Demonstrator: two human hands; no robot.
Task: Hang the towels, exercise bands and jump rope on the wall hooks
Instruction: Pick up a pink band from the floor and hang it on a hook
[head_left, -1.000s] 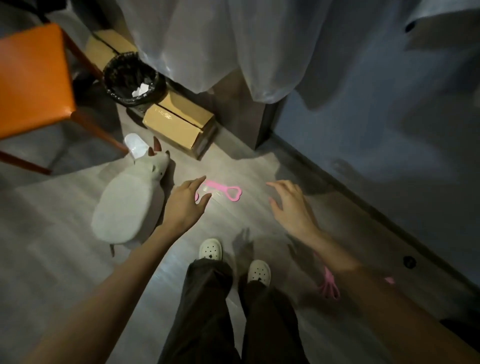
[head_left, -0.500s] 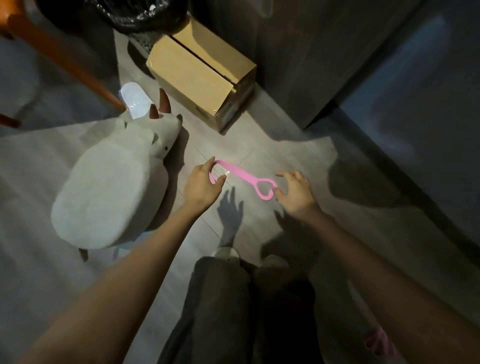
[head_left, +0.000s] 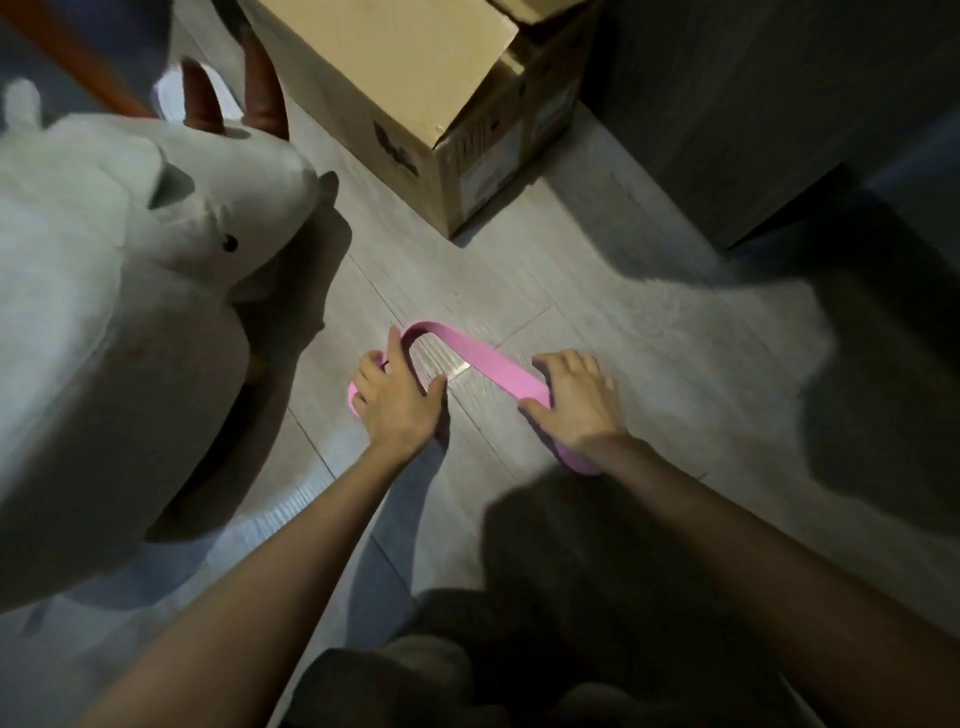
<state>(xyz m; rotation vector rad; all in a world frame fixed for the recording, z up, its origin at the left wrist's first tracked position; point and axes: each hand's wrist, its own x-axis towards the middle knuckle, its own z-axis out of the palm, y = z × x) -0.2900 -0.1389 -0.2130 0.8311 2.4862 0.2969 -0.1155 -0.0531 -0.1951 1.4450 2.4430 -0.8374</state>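
**Both hands on the band, pickup under way**

The pink flat elastic exercise band (head_left: 470, 358) lies on the pale wood-plank floor (head_left: 649, 322), looped, its bend rising just off the boards at the far-left end. The left hand (head_left: 397, 397) grips that end: the index finger goes through the bend, and pink shows under the curled fingers. The right hand (head_left: 571, 400) holds the other end, fingers bent over the far edge and thumb on the near edge. The rest of the strip runs back under the wrist.

Change since a second ago: both hands hovered open above the floor then, clear of the band. Half a second ago only the fingertips were reaching its ends. Now both have closed on it. The view has also dropped much closer to the floor, so the person has probably crouched.

Reading: the grasp is made, but most of the band is not lifted yet. No wall hooks in view, so hanging is still ahead.

Surroundings: a large white plush animal with brown horns (head_left: 130, 312) sits just left of the left hand. A brown cardboard box (head_left: 415, 78) stands beyond the band. Dark panelling (head_left: 753, 104) is at far right.
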